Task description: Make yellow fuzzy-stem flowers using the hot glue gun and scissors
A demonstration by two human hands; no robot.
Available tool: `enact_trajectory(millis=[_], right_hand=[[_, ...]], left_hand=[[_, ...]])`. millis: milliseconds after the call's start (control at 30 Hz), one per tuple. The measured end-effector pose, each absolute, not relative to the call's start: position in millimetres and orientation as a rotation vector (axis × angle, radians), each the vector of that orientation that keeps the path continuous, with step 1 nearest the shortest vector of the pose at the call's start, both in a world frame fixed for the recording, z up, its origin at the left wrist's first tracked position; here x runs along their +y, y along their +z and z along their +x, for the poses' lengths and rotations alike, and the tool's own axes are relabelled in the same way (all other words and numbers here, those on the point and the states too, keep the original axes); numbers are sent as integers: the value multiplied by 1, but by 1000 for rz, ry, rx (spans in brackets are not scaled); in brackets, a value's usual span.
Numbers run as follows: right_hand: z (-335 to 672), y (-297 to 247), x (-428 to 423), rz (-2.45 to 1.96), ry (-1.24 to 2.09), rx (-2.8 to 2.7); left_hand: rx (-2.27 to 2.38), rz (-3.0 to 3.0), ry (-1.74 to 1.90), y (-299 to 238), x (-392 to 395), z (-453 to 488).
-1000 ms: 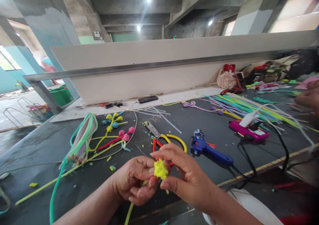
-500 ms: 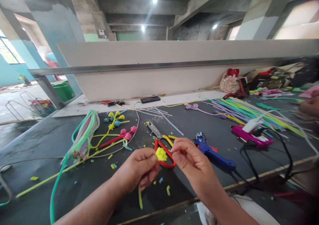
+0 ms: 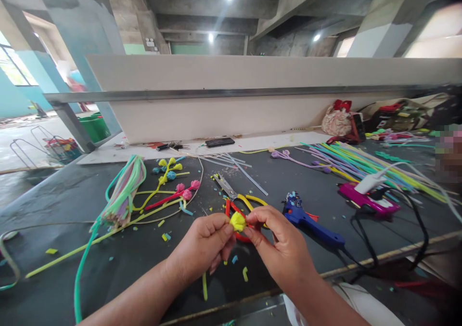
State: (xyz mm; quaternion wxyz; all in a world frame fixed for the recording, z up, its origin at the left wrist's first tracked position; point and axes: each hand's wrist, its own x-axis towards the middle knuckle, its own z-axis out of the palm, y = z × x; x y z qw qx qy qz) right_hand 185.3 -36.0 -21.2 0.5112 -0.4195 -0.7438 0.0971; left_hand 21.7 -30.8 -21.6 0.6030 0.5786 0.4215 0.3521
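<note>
Between my two hands is a small yellow pipe-cleaner flower (image 3: 237, 221). My left hand (image 3: 205, 241) pinches it from the left, and a yellow-green stem (image 3: 205, 286) hangs below that hand. The fingertips of my right hand (image 3: 276, 237) are closed on the flower's right side. Just behind lie scissors (image 3: 227, 187) with yellow handles and a red-handled tool (image 3: 242, 238), partly hidden by my hands. To the right of my right hand rests a blue glue gun (image 3: 314, 227).
Pipe-cleaner stems with yellow-blue balls (image 3: 166, 171) and pink balls (image 3: 186, 191) lie left, beside a tied green bundle (image 3: 124, 191). Loose pipe cleaners (image 3: 361, 164), a magenta power strip (image 3: 368, 201) with cables, and a phone (image 3: 220, 142) lie farther back. Scraps dot the dark table (image 3: 144, 263).
My right hand has moved left, and its fingertips now touch the yellow flower. The flower looks rounder and more compact. The view has shifted slightly.
</note>
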Motion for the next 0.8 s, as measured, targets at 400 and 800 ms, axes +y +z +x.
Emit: enact_trajectory(millis=[400,800], right_hand=[[189,-26,-35,-931,-36,-1876],[189,-27,-32,-911,-139,-1943]], left_hand=[[906,1271,716,-19,-29,23],[901,1192,731,-22,-29,23]])
